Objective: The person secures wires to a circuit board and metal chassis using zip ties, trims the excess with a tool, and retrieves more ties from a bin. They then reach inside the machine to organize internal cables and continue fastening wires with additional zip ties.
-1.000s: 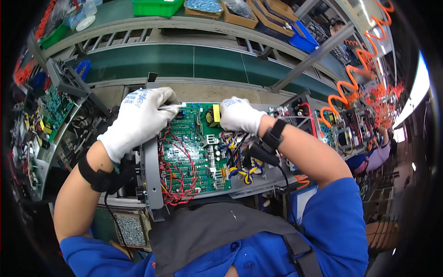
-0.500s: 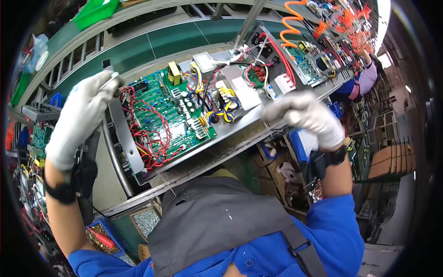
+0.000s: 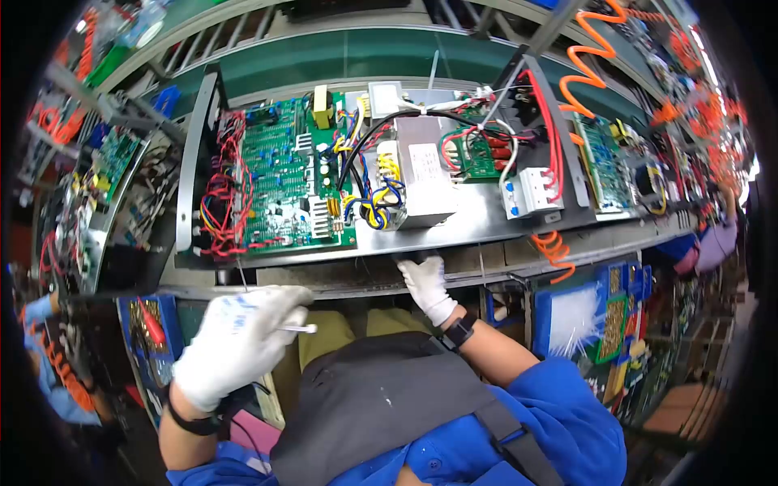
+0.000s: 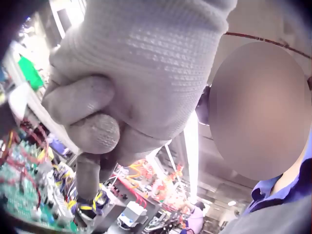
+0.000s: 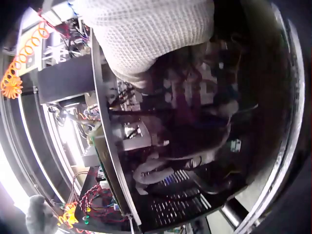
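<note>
In the head view a metal chassis (image 3: 478,212) lies across the bench, holding a green circuit board (image 3: 271,174), red wires (image 3: 217,206) and a grey block (image 3: 427,185). My left hand (image 3: 243,336), in a white glove, is in front of its left end, fingers curled round a thin white piece (image 3: 301,328). Those curled fingers fill much of the left wrist view. My gloved right hand (image 3: 428,287) reaches up to the chassis's front edge, its fingertips dark and partly hidden there. The right wrist view shows the glove (image 5: 151,36) beside the chassis's dark slotted underside (image 5: 178,209).
Blue trays (image 3: 154,328) stand below the bench edge at left and right. Another unit with a board (image 3: 604,166) adjoins the chassis's right end. An orange coiled hose (image 3: 585,61) hangs at the upper right. Other people are at both sides.
Both hands have left the chassis top; my left has come down in front with the white piece, and my right has moved to the front edge. The chassis now lies straighter across the head view.
</note>
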The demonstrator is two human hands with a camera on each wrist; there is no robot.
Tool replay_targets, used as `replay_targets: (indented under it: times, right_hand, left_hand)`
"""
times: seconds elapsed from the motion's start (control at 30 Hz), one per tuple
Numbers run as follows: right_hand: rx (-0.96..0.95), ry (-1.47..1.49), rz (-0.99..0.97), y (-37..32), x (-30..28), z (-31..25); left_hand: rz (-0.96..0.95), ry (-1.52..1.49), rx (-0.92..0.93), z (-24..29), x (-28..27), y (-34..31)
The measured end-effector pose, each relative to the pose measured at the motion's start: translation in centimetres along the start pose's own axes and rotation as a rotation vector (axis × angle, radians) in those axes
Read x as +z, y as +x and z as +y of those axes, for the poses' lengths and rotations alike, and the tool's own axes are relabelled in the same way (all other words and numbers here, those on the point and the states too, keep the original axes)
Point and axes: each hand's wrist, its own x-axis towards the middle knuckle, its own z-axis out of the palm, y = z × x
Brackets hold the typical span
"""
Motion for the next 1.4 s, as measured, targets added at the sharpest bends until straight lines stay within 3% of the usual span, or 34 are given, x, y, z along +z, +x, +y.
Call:
replay_targets:
  times: [0.1,0.13,0.23,0.3,0.37,0.43,0.5,0.57,0.63,0.67,0.77,0.83,0.87,0.93,1.07,1.17,1.23,1.3,1.4]
  right_hand:
    - [0.157,0.079,-0.097,-0.9,-1.9,-1.6]
    - [0.059,0.232,-0.112,-1.3,-1.8,-2.0]
    - [-0.135,0.296,-0.256,0.8,-2.2,1.8]
    - [-0.212,-0.533,-0.255,-3.5,-1.5,-6.2]
    - [-0.592,-0.455,-0.318,-2.4,-1.3,-2.7]
    - [-0.785,-0.486,-0.231,-2.2,-1.8,0.2]
    - [-0.725,-0.395,-0.373,-2.4,-2.6,3.1]
    - [-0.661,-0.375,-0.139,-1.6,-3.4,6.6]
    - [-0.403,-0.114,-0.037,0.2,-4.4,7.3]
    - [-0.345,0.103,-0.102,0.7,-4.7,7.1]
    - [-0.146,0.606,-0.342,3.2,-3.8,5.2]
    - [-0.09,0.744,-0.388,3.9,-2.3,3.6]
    - [-0.015,0.812,-0.323,4.3,-1.6,3.2]
    - [0.055,0.868,-0.216,4.5,-1.4,3.1]
    - [0.061,0.759,-0.306,2.4,-3.0,2.8]
    - [-0.133,0.615,-0.395,1.4,-4.9,3.6]
    - [-0.32,0.288,-0.222,0.0,-5.3,2.1]
    - [-0.449,0.037,-0.172,-0.4,-6.0,0.4]
    - [-0.666,0.125,-0.156,-3.4,-6.0,-1.3]
  left_hand:
    - [-0.083,0.029,-0.111,1.7,5.5,-0.4]
    - [-0.099,0.015,-0.118,2.3,7.3,-0.6]
    - [-0.149,-0.003,-0.128,4.2,10.5,-1.3]
    - [-0.131,0.031,-0.123,4.9,12.4,-2.2]
    - [-0.089,0.028,-0.133,4.9,14.2,-3.5]
    - [-0.001,0.02,-0.087,4.4,16.2,-5.4]
    - [0.046,-0.002,-0.11,3.0,19.4,-7.9]
    - [0.095,-0.071,-0.134,1.7,23.4,-11.2]
    - [0.113,-0.122,-0.197,1.0,27.6,-14.6]
    - [0.03,-0.15,-0.227,1.5,28.4,-15.9]
    - [-0.041,-0.099,-0.226,3.7,27.3,-17.6]
    - [0.018,-0.03,-0.191,3.6,26.4,-17.9]
    - [0.096,-0.025,-0.178,3.6,25.9,-17.8]
    - [0.19,-0.027,-0.162,3.2,25.8,-17.1]
    - [0.25,-0.082,-0.116,2.0,26.1,-13.5]
    - [0.408,-0.012,0.115,0.1,25.7,-7.9]
    - [0.445,0.087,0.149,-0.5,24.5,-3.6]
    - [0.468,0.116,0.175,-1.2,23.8,0.8]
    - [0.453,0.213,0.145,-1.0,22.8,6.1]
